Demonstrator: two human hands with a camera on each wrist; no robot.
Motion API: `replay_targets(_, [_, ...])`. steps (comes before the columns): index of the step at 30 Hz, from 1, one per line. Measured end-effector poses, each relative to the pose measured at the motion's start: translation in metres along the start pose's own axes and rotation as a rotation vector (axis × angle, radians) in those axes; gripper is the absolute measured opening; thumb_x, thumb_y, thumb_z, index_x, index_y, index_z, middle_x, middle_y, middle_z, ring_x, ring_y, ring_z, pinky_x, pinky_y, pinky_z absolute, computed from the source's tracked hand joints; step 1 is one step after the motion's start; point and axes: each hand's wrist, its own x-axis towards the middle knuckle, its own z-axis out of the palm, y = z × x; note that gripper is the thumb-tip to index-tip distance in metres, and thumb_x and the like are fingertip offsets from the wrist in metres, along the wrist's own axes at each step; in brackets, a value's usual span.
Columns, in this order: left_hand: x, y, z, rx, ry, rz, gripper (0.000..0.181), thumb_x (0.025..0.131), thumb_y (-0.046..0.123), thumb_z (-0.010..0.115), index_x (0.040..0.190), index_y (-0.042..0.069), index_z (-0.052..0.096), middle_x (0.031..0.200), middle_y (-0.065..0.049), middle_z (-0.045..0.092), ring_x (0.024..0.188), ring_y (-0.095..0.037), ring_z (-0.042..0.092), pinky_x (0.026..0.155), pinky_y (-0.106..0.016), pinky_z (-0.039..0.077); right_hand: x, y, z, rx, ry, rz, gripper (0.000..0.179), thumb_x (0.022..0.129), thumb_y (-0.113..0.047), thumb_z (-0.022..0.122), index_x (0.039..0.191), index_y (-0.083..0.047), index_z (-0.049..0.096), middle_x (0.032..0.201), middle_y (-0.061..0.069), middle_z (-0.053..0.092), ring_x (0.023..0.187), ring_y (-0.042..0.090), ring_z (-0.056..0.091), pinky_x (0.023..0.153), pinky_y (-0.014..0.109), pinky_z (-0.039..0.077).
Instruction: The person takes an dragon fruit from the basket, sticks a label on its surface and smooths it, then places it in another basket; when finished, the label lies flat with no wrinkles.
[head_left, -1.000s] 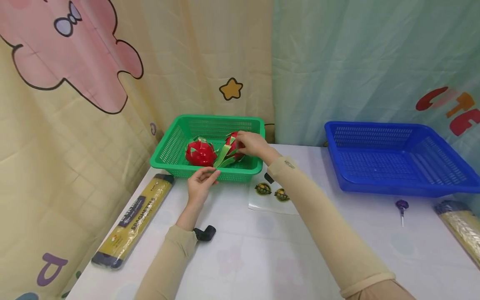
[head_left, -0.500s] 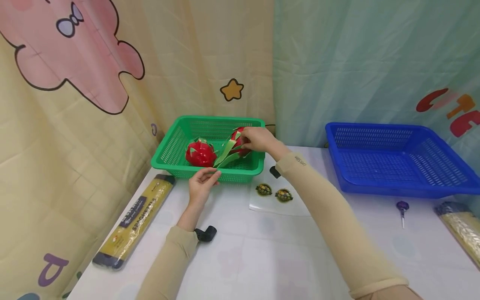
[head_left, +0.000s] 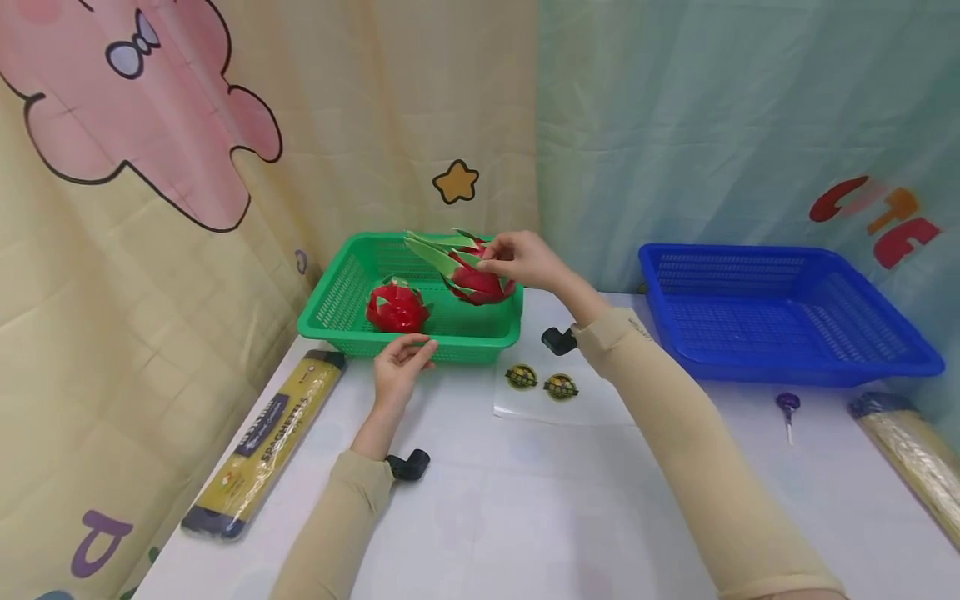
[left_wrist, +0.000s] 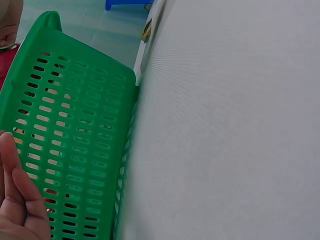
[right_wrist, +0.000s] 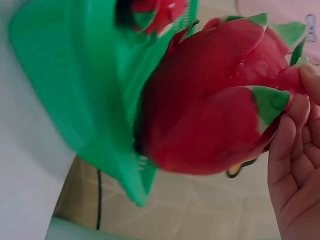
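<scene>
My right hand (head_left: 527,260) pinches a red dragon fruit with long green scales (head_left: 480,282) by one of its scales. It hangs over the right part of the green basket (head_left: 471,343), its leafy end pointing left in the head view. The right wrist view shows the thumb and fingertips at the green-tipped end of this dragon fruit (right_wrist: 200,115). A second dragon fruit (head_left: 396,307) lies in the basket's left half. My left hand (head_left: 401,364) grips the front rim of the basket between thumb and fingers, also seen against the basket's slotted wall (left_wrist: 75,135) in the left wrist view.
A blue basket (head_left: 765,333) stands at the right, with a lollipop (head_left: 788,408) in front. Spaghetti packs lie at the left (head_left: 266,446) and far right (head_left: 911,458). A clear plastic sheet with two round labels (head_left: 558,408) lies beside the green basket. Curtains hang behind.
My right hand has lifted the right dragon fruit off the basket floor, and its leafy end has swung up and left. My left hand has stayed at the front rim.
</scene>
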Motion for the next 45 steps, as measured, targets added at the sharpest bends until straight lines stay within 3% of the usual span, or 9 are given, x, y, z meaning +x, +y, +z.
replay_targets(8, [-0.003,0.026,0.001,0.242,-0.110,-0.091,0.025,0.087,0.012,0.068,0.104,-0.005,0.060,0.060,0.002,0.058,0.055,-0.015,0.057,0.055,-0.021,0.048,-0.050,-0.021,-0.020,0.106,0.052,0.069,0.020,0.084,-0.023,0.072,0.089,-0.004,0.065,0.075,0.008,0.062,0.062,0.019,0.051,0.056,0.027,0.045])
replay_targets(12, [-0.006,0.048,0.008,0.286,-0.206,-0.071,0.027,0.090,0.017,0.065,0.107,-0.002,0.060,0.063,-0.004,0.059,0.057,-0.013,0.056,0.056,-0.022,0.048,-0.080,-0.021,-0.028,0.143,0.046,0.136,0.020,0.084,-0.020,0.072,0.089,-0.002,0.065,0.076,0.009,0.063,0.062,0.018,0.053,0.055,0.027,0.047])
replay_targets(17, [-0.022,0.067,0.022,0.293,-0.273,0.134,0.020,0.090,0.013,0.064,0.104,-0.002,0.062,0.078,-0.017,0.064,0.067,-0.015,0.060,0.063,-0.025,0.050,-0.117,-0.013,-0.027,0.134,-0.052,0.142,0.017,0.085,-0.017,0.071,0.089,-0.002,0.065,0.074,0.009,0.061,0.060,0.018,0.053,0.053,0.027,0.049])
replay_targets(22, [-0.041,0.081,0.038,0.397,-0.331,0.435,0.015,0.085,0.007,0.069,0.099,0.003,0.066,0.090,-0.008,0.067,0.085,-0.015,0.059,0.077,-0.034,0.047,-0.150,-0.002,-0.016,0.149,-0.181,0.124,0.012,0.085,-0.014,0.071,0.085,-0.003,0.065,0.070,0.004,0.059,0.059,0.014,0.051,0.052,0.024,0.046])
replay_targets(25, [-0.051,0.082,0.047,0.393,-0.422,0.517,0.018,0.081,0.004,0.072,0.099,0.003,0.067,0.094,-0.005,0.067,0.093,-0.018,0.058,0.082,-0.041,0.047,-0.166,0.001,-0.008,0.144,-0.243,0.102,0.012,0.084,-0.015,0.072,0.081,-0.005,0.065,0.064,0.000,0.054,0.056,0.010,0.046,0.050,0.023,0.041])
replay_targets(30, [-0.067,0.073,0.060,0.386,-0.653,0.452,0.025,0.080,0.011,0.075,0.103,0.006,0.067,0.103,0.000,0.065,0.102,-0.015,0.056,0.087,-0.042,0.046,-0.186,0.005,0.006,0.133,-0.326,0.052,0.012,0.082,-0.019,0.074,0.077,-0.011,0.066,0.057,-0.006,0.050,0.050,0.006,0.042,0.047,0.022,0.038])
replay_targets(36, [-0.078,0.055,0.071,0.501,-0.909,0.349,0.049,0.074,0.034,0.080,0.117,0.015,0.063,0.116,0.009,0.061,0.112,-0.009,0.051,0.095,-0.033,0.042,-0.199,0.011,0.023,0.144,-0.377,0.020,0.011,0.080,-0.019,0.076,0.076,-0.013,0.067,0.056,-0.009,0.051,0.047,0.005,0.042,0.044,0.020,0.036])
replay_targets(40, [-0.081,0.047,0.074,0.576,-0.976,0.334,0.056,0.075,0.042,0.077,0.122,0.020,0.058,0.119,0.013,0.058,0.112,-0.008,0.051,0.094,-0.031,0.042,-0.204,0.014,0.031,0.175,-0.325,0.015,0.010,0.078,-0.020,0.077,0.077,-0.014,0.069,0.058,-0.008,0.053,0.049,0.004,0.044,0.045,0.019,0.038])
replay_targets(45, [-0.079,0.041,0.072,0.601,-0.977,0.363,0.044,0.082,0.036,0.073,0.120,0.018,0.062,0.116,0.012,0.060,0.110,-0.007,0.051,0.094,-0.031,0.041,-0.217,0.021,0.033,0.270,-0.160,-0.056,0.017,0.075,-0.004,0.077,0.091,-0.006,0.070,0.080,0.003,0.065,0.068,0.012,0.059,0.062,0.028,0.051])
